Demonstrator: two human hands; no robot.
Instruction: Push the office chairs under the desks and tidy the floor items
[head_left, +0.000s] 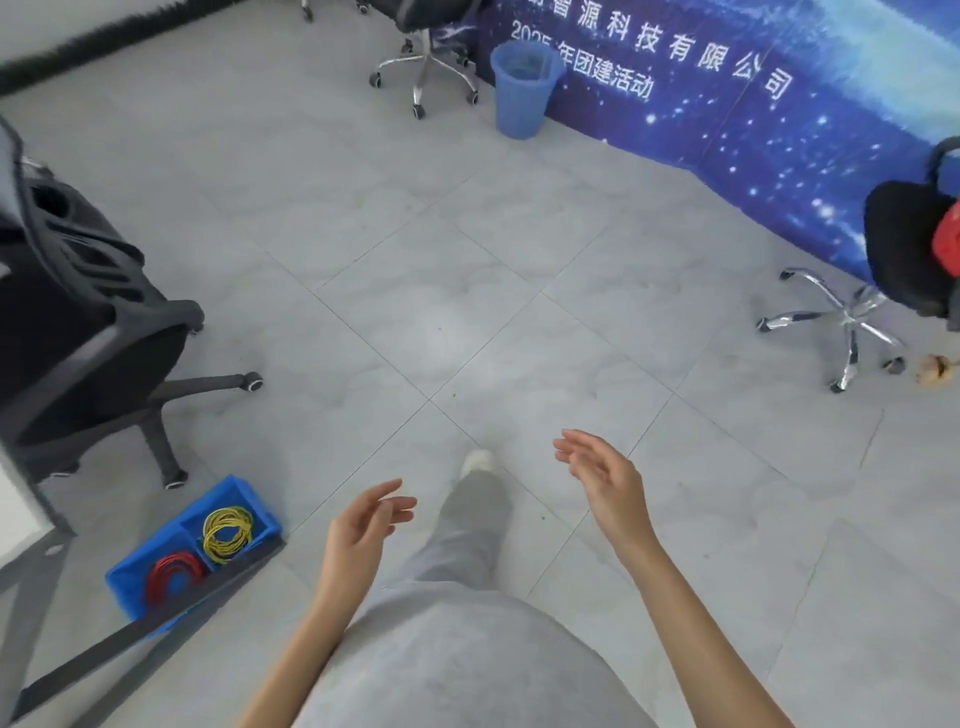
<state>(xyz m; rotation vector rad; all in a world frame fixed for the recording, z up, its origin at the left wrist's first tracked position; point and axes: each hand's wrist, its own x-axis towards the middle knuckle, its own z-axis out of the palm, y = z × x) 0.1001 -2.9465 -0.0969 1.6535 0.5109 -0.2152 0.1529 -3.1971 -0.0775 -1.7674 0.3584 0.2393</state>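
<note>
Head view: black chair (78, 332) far left of left hand (358, 525).

Floor tiles (467, 218) beyond fingertips: smooth, faint sheen. Chair base (844, 322) right of right-hand fingers: shiny chrome metal. Bin (522, 91): translucent blue plastic. Trousers (467, 623): matt grey cloth.

Black office chair (78, 322) at left: back and seat cut by the frame edge, part of its base hidden beneath the seat. Right-hand chair (904, 249): only seat edge and chrome base (841, 325) in frame; the red object (948, 239) on it is cropped, identity unclear. Far chair (421, 31): upper part out of frame. Bench (21, 512) at lower left: just a corner shows; its dark leg bar (156, 623) covers the near side of the blue bin (192, 545). Small tan item (935, 368) on floor: blurred, unidentifiable. Banner (727, 130) text cropped at the top.
</note>
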